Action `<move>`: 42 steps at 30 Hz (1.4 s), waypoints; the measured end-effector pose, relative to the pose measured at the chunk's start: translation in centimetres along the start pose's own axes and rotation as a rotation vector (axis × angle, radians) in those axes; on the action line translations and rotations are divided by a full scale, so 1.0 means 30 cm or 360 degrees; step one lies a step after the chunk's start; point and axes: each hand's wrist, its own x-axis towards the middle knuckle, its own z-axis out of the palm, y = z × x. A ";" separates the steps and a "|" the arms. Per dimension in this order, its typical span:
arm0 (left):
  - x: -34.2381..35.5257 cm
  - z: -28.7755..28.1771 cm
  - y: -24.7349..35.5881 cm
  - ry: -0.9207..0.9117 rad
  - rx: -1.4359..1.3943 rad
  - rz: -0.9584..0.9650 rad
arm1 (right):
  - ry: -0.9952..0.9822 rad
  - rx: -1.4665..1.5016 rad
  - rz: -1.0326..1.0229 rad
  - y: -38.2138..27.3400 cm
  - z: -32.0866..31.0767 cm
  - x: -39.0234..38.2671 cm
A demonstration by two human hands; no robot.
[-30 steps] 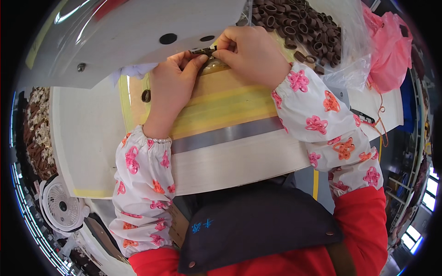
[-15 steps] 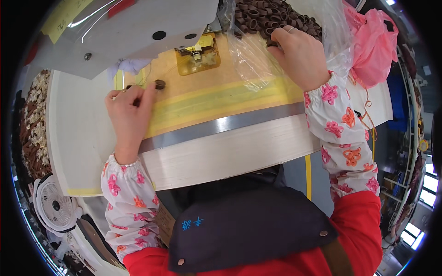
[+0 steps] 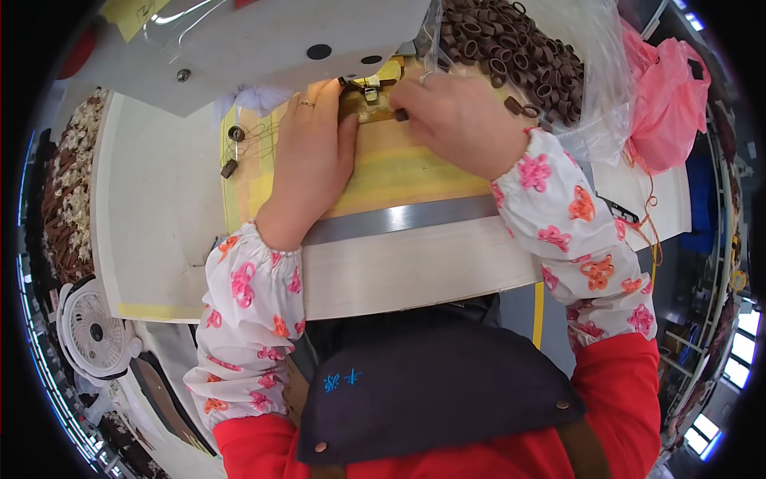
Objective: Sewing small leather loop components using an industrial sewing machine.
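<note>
Just right of the sewing machine's presser foot [image 3: 370,93], my right hand [image 3: 467,120] is closed in a pinch on a small dark brown loop [image 3: 400,115]. My left hand [image 3: 309,152] lies left of the foot with fingers stretched out and the thumb apart. Its fingertips reach in at the lower edge of the grey machine head [image 3: 263,48], and part of them is hard to see. Two more brown loops, an upper one [image 3: 236,133] and a lower one [image 3: 230,168], lie among loose threads left of my left hand.
A clear plastic bag [image 3: 602,80] with a heap of brown loops [image 3: 519,60] lies at the back right. Beside it sits a pink plastic bag [image 3: 666,104]. A metal strip [image 3: 399,217] crosses the table near its front edge. A white fan [image 3: 94,331] stands at the left.
My left hand has moved right to the presser foot, leaving two loops behind on the table. From the heap, my right hand has come left to the foot with a loop.
</note>
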 end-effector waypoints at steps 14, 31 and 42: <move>0.029 0.002 -0.021 -0.0100 -0.0221 -0.0185 | 0.0017 0.0177 0.0055 -0.054 0.071 -0.019; 0.041 -0.054 0.045 -0.0465 -0.0703 -0.0482 | 0.0133 0.0376 0.0143 -0.095 0.075 -0.006; 0.039 -0.052 0.020 -0.0627 -0.0942 -0.0509 | 0.0149 0.0315 0.0041 -0.086 0.072 -0.019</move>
